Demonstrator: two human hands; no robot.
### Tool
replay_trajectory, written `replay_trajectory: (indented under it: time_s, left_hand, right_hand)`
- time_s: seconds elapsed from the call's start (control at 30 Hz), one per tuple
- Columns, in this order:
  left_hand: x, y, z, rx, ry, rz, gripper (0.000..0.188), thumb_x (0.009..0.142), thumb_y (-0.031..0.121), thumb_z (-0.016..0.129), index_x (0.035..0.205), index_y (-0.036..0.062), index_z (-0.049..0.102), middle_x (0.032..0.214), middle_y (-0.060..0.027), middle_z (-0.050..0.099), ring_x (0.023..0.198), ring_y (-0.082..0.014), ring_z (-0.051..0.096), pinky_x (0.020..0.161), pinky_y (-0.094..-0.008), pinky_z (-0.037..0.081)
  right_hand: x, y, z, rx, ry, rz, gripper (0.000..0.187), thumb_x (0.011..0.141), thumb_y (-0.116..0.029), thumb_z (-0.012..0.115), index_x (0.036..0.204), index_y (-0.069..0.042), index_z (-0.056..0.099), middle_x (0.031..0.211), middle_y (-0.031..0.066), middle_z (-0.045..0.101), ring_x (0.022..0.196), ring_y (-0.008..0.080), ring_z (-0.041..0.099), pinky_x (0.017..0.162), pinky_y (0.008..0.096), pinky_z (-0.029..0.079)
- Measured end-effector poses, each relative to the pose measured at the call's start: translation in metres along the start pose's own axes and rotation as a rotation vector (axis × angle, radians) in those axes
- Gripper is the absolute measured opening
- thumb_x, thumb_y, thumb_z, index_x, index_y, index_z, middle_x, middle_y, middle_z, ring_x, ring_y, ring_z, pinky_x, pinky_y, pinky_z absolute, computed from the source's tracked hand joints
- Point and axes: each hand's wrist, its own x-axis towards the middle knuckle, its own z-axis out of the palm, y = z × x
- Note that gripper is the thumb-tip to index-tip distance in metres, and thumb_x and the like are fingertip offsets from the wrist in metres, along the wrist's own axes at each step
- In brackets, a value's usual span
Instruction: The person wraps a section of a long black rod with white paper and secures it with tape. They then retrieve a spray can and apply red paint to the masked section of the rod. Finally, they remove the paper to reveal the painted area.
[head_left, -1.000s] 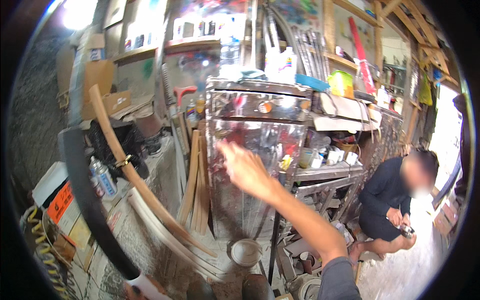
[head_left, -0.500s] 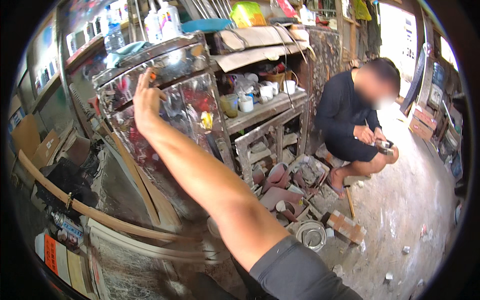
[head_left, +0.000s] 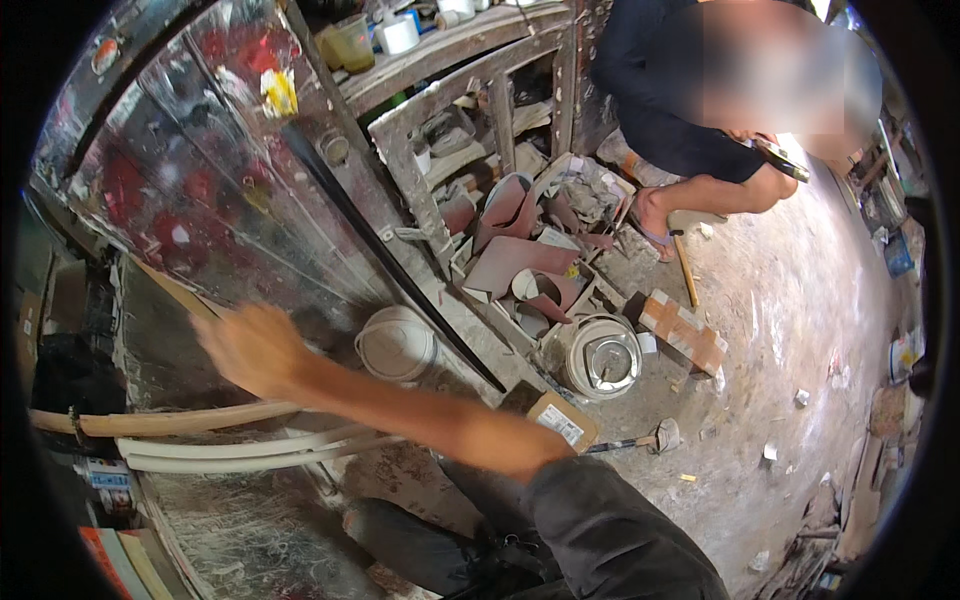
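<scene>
Blur softens your right hand (head_left: 255,350), which reaches from the lower right to left of centre in the frame; how far your fingers are open, or whether they have hold of anything, cannot be told. Nearest you, a wooden slat (head_left: 175,293) slants up to the left, and a curved wooden strip (head_left: 170,420) runs below your hand, above pale curved strips (head_left: 240,455). A paint-stained cabinet (head_left: 200,190) fills the upper left. Right of your hand stands a white bucket (head_left: 397,343); a person (head_left: 690,150) squats at upper right.
</scene>
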Motion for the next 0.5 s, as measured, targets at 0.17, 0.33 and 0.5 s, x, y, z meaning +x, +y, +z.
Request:
replay_trajectory:
  time_s: [0.17, 0.33, 0.5]
  left_hand:
    - [-0.038, 0.054, -0.042, -0.162, -0.072, -0.030, 0.053, 0.100, 0.033, 0.053, 0.137, -0.0027, 0.042, 0.115, -0.0223, 0.060, 0.101, -0.0383, 0.062, 0.088, -0.0474, 0.051]
    - [-0.040, 0.020, -0.055, -0.157, -0.023, -0.045, 0.056, 0.100, 0.038, 0.054, 0.146, 0.0107, 0.039, 0.115, -0.0176, 0.057, 0.104, -0.0362, 0.058, 0.092, -0.0511, 0.049]
    - [-0.013, -0.079, -0.029, 0.039, 0.143, -0.023, 0.051, 0.101, 0.036, 0.053, 0.142, 0.0101, 0.040, 0.113, -0.0169, 0.058, 0.101, -0.0345, 0.059, 0.089, -0.0496, 0.050]
  right_hand:
    - [-0.146, 0.117, -0.036, -0.013, 0.043, 0.370, 0.018, 0.088, -0.014, 0.064, 0.103, -0.005, 0.067, 0.093, 0.0106, 0.066, 0.082, 0.0255, 0.063, 0.076, 0.0396, 0.051]
    - [-0.085, 0.249, -0.172, 0.192, 0.821, 0.509, 0.013, 0.093, -0.006, 0.058, 0.104, 0.000, 0.062, 0.096, 0.0088, 0.064, 0.085, 0.0172, 0.059, 0.077, 0.0309, 0.049]
    - [0.079, 0.368, -0.224, -0.702, 0.321, 0.184, 0.034, 0.086, -0.014, 0.062, 0.116, 0.000, 0.066, 0.124, 0.0238, 0.063, 0.118, 0.0384, 0.058, 0.105, 0.0450, 0.044]
